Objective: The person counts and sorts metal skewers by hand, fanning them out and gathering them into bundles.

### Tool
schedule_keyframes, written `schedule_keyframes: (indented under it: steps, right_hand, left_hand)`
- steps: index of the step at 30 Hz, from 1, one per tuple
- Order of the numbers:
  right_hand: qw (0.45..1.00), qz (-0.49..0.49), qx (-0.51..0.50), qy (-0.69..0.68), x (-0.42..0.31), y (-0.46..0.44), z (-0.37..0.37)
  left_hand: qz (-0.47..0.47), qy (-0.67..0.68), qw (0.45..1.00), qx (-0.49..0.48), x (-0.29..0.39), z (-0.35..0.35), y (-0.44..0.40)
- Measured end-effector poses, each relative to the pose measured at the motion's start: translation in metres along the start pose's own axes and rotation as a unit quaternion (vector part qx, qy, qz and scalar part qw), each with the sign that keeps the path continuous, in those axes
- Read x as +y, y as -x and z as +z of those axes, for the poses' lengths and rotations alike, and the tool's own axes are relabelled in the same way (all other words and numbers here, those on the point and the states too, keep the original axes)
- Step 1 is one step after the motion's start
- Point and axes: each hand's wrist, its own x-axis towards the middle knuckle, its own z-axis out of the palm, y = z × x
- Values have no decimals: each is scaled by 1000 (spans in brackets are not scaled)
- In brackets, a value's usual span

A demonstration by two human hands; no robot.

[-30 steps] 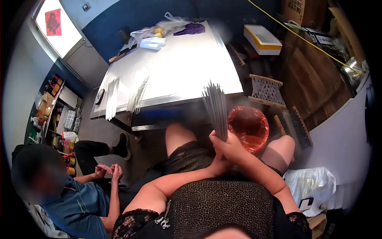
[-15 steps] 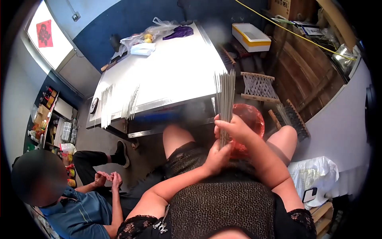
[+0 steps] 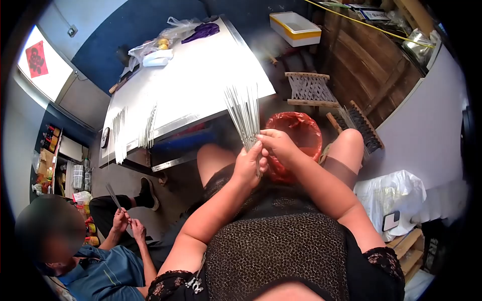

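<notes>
A fanned bundle of thin, straight metal rods (image 3: 243, 114) stands upright in front of me, its tips spread over the table edge. My left hand (image 3: 247, 166) is closed around the lower end of the bundle. Against the bundle's right side, my right hand (image 3: 279, 146) pinches at the rods with thumb and fingertips; how many it grips is hidden. Just beyond my right hand is a round bin lined with a red plastic bag (image 3: 314, 129), between my knees.
On the white table (image 3: 201, 70) lie two groups of similar rods (image 3: 118, 134), a remote (image 3: 105, 137) and plastic bags (image 3: 173, 32). A seated co-worker (image 3: 105, 271) at left holds a few rods. A folding stool (image 3: 312, 90) and brush-like rack (image 3: 365, 128) stand right.
The bundle has shifted left and fanned out; both my hands moved left with it. My right hand now pinches its side. The co-worker's hands now hold rods. The view has shifted slightly.
</notes>
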Motion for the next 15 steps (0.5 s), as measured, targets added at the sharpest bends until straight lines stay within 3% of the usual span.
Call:
schedule_keyframes:
  steps: [13, 15]
  right_hand:
    - [998, -8, -57, 3, 12, -19, -9]
    - [1000, -8, -6, -6, 8, -23, -2]
  left_hand:
    - [-29, 2, 998, 57, 11, -5, -3]
    - [-23, 8, 998, 58, 14, -8, -7]
